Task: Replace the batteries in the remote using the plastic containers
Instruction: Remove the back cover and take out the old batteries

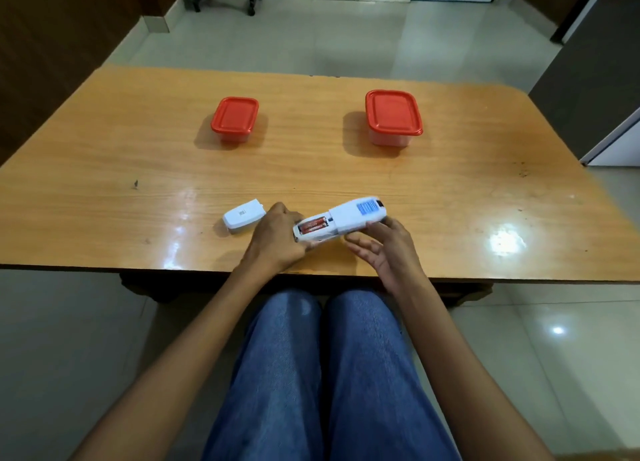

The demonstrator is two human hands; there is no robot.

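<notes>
A white remote (349, 214) lies face down across both hands near the table's front edge, its battery bay uncovered. Two red batteries (314, 225) sit side by side in the bay. My left hand (277, 240) grips the remote's near end. My right hand (384, 249) supports the far end from below, its fingers spread. The white battery cover (242, 216) rests on the table just left of my left hand. Two clear plastic containers with red lids stand farther back: a smaller one (235, 118) on the left and a larger one (393, 116) on the right, both closed.
The wooden table (121, 169) has a glossy top with light glare at the right. My knees in blue jeans are under its front edge. A tiled floor, a dark trolley base at the back and a grey cabinet on the right surround it.
</notes>
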